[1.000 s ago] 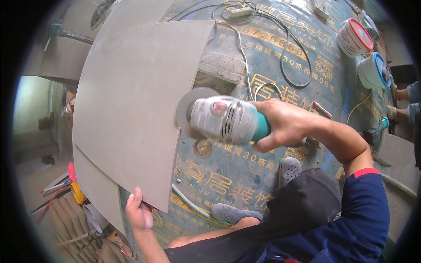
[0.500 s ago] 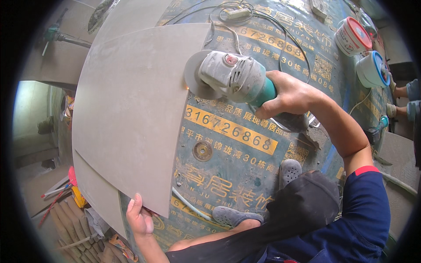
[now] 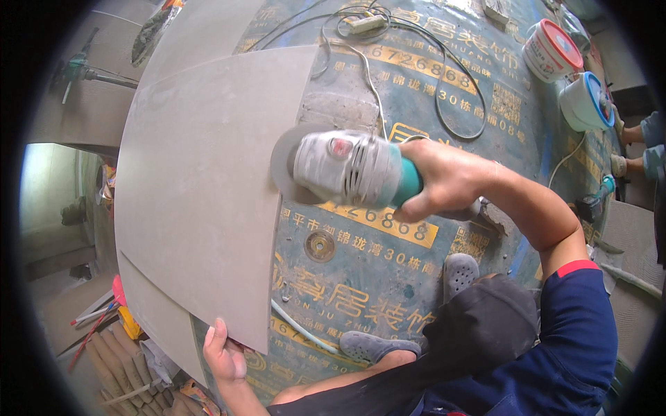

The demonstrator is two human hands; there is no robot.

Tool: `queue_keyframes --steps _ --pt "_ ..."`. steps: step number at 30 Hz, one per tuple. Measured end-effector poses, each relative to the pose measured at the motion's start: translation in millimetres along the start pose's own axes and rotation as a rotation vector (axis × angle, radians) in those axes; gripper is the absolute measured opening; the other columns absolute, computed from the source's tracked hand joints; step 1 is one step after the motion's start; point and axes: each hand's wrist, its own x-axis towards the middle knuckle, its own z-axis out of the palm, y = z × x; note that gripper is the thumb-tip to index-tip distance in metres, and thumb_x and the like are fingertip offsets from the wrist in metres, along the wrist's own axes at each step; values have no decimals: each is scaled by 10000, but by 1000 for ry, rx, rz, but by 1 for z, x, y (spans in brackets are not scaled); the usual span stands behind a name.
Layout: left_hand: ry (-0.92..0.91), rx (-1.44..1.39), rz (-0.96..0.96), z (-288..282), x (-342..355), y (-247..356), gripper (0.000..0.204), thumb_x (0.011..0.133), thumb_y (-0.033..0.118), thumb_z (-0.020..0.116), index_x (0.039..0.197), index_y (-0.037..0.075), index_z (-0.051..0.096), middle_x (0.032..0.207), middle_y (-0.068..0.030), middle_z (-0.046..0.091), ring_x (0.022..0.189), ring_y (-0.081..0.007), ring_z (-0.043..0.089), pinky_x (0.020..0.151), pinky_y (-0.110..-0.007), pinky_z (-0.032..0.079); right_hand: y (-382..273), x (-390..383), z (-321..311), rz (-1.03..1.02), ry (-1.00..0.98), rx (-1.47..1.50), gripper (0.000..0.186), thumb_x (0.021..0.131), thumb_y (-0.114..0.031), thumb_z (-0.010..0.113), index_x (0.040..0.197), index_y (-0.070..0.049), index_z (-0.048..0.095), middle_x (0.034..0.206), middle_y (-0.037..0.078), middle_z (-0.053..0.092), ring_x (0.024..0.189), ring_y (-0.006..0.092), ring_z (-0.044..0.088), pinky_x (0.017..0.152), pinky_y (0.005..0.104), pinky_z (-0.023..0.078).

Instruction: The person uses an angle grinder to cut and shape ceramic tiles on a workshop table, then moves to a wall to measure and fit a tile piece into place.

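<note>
My right hand (image 3: 447, 177) is wrapped round the teal body of a dusty angle grinder (image 3: 347, 168). Its grey disc (image 3: 282, 159) meets the right edge of a large grey tile (image 3: 198, 180), about midway along it. At the tile's near edge, close to its right corner, my left hand (image 3: 225, 355) grips with the thumb on top. The fingers beneath are partly hidden by the tile. Another grey tile (image 3: 163, 326) lies under the first and sticks out at the near left.
A round metal disc (image 3: 319, 246) lies on the printed green floor sheet (image 3: 361, 277). Black and white cords (image 3: 440, 104) loop round a power strip (image 3: 368, 25) beyond. Two white buckets (image 3: 583, 104) stand far right, near another person's feet (image 3: 624, 166). My grey clogs (image 3: 378, 345) rest nearby.
The grinder has moved toward me and slightly left along the tile's right edge. A small spark at the disc earlier no longer shows. My left hand stays on the tile, slightly nearer me in view.
</note>
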Motion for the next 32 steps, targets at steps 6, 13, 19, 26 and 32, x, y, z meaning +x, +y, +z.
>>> queue_keyframes --steps 6,13,19,26,32 --pt "-9 -13 -5 5 -2 3 408 990 339 512 1185 -18 528 1079 -114 643 925 -221 633 707 -349 502 17 10 -28 49 124 136 501 644 -249 749 1031 38 612 853 109 656 752 200 633 720 329 519" --pt "-29 -35 -15 -1 -2 2 425 992 314 516 1228 -40 509 1165 -129 619 1042 -246 609 845 -393 495 -1 3 -7 27 -1 38 541 630 -216 730 1093 25 583 873 163 659 807 276 655 767 380 526" --pt "36 -64 22 13 -2 2 379 981 301 536 1146 -39 519 1052 -137 624 871 -240 605 692 -371 466 -1 -1 1 -30 -27 -40 555 630 -243 725 1092 29 582 919 206 667 859 320 659 804 398 510" --pt "147 -109 42 16 -1 0 322 975 289 548 1055 -23 535 896 -140 649 650 -229 627 467 -336 464 19 15 -34 29 113 131 499 645 -259 747 1015 51 617 827 118 656 743 211 635 700 334 512" --pt "142 -101 35 13 2 -1 378 969 295 561 1119 -50 524 964 -144 648 730 -237 642 512 -336 488 29 20 -38 -7 123 78 529 640 -288 729 1040 36 610 864 121 649 763 235 637 732 330 523"
